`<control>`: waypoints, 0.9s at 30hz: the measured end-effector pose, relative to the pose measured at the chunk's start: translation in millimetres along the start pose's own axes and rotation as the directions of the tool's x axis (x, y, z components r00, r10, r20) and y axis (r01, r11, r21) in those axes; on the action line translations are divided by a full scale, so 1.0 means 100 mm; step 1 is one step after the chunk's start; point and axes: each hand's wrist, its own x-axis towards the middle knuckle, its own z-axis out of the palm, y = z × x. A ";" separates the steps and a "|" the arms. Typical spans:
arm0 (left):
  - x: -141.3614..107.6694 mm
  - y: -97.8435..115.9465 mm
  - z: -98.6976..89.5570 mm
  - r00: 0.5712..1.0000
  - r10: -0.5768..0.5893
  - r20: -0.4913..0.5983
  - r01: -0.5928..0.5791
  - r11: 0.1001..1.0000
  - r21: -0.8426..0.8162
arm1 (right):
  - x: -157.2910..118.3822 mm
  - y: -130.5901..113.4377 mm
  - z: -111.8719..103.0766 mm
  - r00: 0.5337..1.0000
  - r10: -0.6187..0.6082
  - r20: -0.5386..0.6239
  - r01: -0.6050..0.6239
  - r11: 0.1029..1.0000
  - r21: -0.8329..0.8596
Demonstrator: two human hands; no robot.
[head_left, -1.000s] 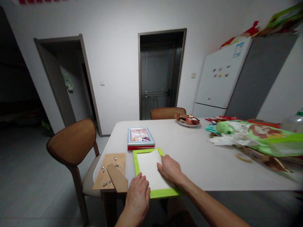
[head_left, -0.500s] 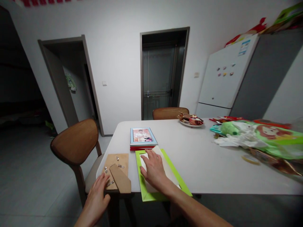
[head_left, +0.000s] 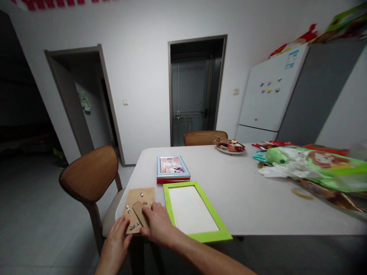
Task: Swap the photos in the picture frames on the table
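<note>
A brown picture-frame backing board [head_left: 133,195] with metal clips lies at the table's left front corner. Its fold-out stand [head_left: 138,211] is partly covered by my right hand [head_left: 159,223]; those fingers press over the stand, with the thumb at the board's front edge. My left hand [head_left: 116,235] has its fingers curled at the board's left front edge, thumb close beneath. Right of the board, a green picture frame [head_left: 212,214] lies flat, slightly past the table's front edge. A white sheet [head_left: 190,210] fills its opening.
A blue picture frame [head_left: 172,166] rests on red ones behind the green frame. Farther right are a plate of wrapped items [head_left: 231,146], a tape roll [head_left: 301,193] and a green plastic bag [head_left: 329,168]. Wooden chairs [head_left: 90,172] stand at the table's left and far sides.
My right hand has left the white sheet and moved left onto the backing board's stand. The sheet now lies flat inside the green frame. My left hand has closed in on the board's edge.
</note>
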 end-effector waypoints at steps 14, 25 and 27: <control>0.15 1.33 -0.02 0.947 0.317 0.053 -0.305 0.938 -0.167 | -0.69 0.79 -0.95 0.990 0.137 -0.030 -0.128 0.970 0.206; 0.24 1.67 0.19 0.898 0.308 0.315 -0.258 0.947 -0.190 | -0.84 1.20 -0.85 0.985 0.148 -0.083 -0.146 0.989 0.026; 0.24 1.67 0.16 0.887 0.309 0.344 -0.255 0.947 -0.195 | -0.83 1.21 -0.78 0.987 0.123 -0.106 -0.126 0.992 -0.030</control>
